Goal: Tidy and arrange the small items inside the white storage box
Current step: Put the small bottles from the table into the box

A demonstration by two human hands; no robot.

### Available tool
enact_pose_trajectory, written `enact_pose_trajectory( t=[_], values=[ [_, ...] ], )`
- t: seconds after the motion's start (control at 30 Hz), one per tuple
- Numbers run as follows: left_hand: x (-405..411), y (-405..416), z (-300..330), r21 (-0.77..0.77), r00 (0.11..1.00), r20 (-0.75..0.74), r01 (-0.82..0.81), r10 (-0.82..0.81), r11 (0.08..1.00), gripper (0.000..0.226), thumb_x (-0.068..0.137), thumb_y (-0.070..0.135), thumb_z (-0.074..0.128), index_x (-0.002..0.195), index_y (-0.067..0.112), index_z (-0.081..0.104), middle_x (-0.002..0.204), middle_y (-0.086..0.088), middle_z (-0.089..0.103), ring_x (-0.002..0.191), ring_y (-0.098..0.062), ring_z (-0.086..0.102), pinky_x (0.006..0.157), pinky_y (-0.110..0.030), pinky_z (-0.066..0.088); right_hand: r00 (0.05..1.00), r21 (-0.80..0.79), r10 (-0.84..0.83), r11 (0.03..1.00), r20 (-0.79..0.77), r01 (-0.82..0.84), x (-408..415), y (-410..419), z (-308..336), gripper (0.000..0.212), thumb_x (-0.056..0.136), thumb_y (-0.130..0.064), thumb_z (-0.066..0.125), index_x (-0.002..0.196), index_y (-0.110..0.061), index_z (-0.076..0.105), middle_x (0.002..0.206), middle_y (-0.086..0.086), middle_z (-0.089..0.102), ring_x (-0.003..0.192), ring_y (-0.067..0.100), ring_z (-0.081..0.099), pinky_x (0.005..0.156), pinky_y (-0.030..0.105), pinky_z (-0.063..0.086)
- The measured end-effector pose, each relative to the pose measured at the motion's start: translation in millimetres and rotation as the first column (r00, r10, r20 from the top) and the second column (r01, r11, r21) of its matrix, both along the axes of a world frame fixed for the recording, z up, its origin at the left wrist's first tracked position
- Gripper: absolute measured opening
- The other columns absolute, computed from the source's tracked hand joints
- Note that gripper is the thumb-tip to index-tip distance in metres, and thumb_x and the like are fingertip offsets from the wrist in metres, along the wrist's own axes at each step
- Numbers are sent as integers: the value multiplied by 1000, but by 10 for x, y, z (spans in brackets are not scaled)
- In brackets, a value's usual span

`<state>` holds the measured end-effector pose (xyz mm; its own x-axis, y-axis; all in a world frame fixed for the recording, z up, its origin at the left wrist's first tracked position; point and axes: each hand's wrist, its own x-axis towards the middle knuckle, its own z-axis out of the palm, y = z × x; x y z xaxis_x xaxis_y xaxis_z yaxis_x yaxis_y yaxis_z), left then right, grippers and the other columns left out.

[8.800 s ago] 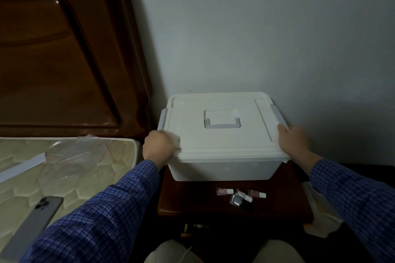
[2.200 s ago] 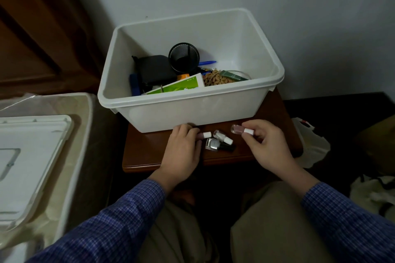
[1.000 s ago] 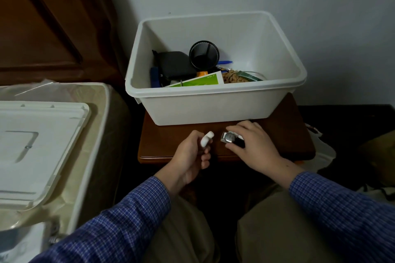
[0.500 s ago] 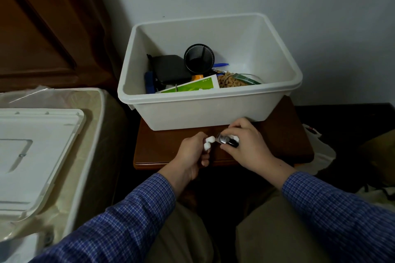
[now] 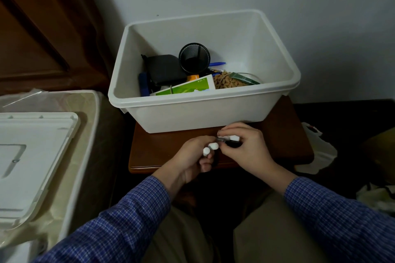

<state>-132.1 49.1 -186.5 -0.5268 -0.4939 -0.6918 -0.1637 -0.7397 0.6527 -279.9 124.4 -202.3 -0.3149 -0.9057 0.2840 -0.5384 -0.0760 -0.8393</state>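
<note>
The open white storage box [image 5: 203, 111] stands on a small brown wooden table [image 5: 284, 136]. Inside it lie a black mesh pen cup [image 5: 194, 57], a black pouch [image 5: 165, 69], a green and white packet [image 5: 188, 87], a bag of brown nuts [image 5: 228, 81] and a blue pen [image 5: 217, 63]. In front of the box my left hand [image 5: 192, 159] grips small nail polish bottles, whose white caps [image 5: 210, 148] stick out. My right hand [image 5: 245, 147] pinches more small bottles [image 5: 229, 140] right beside the left hand.
The box's white lid [image 5: 32, 156] lies on the mattress at the left. A dark wooden headboard [image 5: 42, 28] stands behind it. A white plastic bag [image 5: 320, 151] hangs off the table's right side. My knees sit below the table edge.
The lid came off and went onto the mattress. Both hands picked the small bottles off the table, and the hands have drawn together in front of the box.
</note>
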Motion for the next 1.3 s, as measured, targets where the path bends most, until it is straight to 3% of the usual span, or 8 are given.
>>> enact_pose_trajectory(
  t=[0.17,0.33,0.5,0.77,0.93,1.0,1.17,1.3],
  values=[
    [-19,67,104,70,987,-111,126,-118,990,30,98,42,54,83,17,59,57,-1,39,42,-8,24,37,-16,22,884,142,-136,987,446,80,-75,76,175,21,76,-1,85,90,-15,80,89,1,79,83,15,76,73,29,61],
    [-191,112,427,16,922,-131,370,-365,929,28,97,44,54,101,17,54,57,0,38,44,-7,24,36,-15,21,813,177,-199,977,547,120,-270,354,549,15,83,-3,78,85,-18,81,87,1,79,83,15,76,65,19,57],
    [-317,18,1067,-95,866,-207,445,-455,890,27,99,41,49,84,18,52,59,-1,34,41,-5,26,34,-15,19,907,166,-208,974,367,156,-649,477,1333,15,86,-9,76,84,-24,80,73,-2,77,66,12,72,59,14,53],
    [-259,-839,1982,-209,917,-363,93,-166,973,45,104,41,40,66,21,55,54,4,33,37,-4,24,34,-15,18,982,123,-87,990,165,67,-1046,-288,2494,16,85,0,75,100,-3,69,62,0,74,56,4,67,60,15,57],
    [-244,-1177,1859,-169,952,-303,-11,-42,985,36,105,41,42,77,20,51,50,5,37,35,-5,25,31,-15,24,998,291,-29,956,-52,43,-1078,-1022,2398,17,83,-1,76,97,-8,69,76,10,76,72,25,72,74,36,59],
    [-266,-1324,1767,-159,951,-307,-20,-30,987,36,105,41,42,77,20,53,50,6,37,35,-5,25,32,-14,24,986,346,1,936,-167,58,-1136,-1324,2198,15,82,-6,78,89,-16,69,82,13,75,72,26,70,69,34,57],
    [-460,-1746,1608,-165,962,-275,-46,-1,985,35,104,40,45,77,20,57,49,7,37,36,-5,24,33,-14,24,834,465,202,882,-514,73,-1319,-1985,1721,12,81,-16,78,87,-22,69,80,-17,56,83,13,57,70,21,41],
    [-688,-1977,1556,-158,960,-279,-80,33,984,34,103,42,45,80,20,56,52,6,34,37,-5,23,32,-15,24,708,619,381,779,-595,101,-1400,-2347,1444,13,84,-5,75,96,-9,73,100,3,69,95,22,65,83,31,55]
  ],
)
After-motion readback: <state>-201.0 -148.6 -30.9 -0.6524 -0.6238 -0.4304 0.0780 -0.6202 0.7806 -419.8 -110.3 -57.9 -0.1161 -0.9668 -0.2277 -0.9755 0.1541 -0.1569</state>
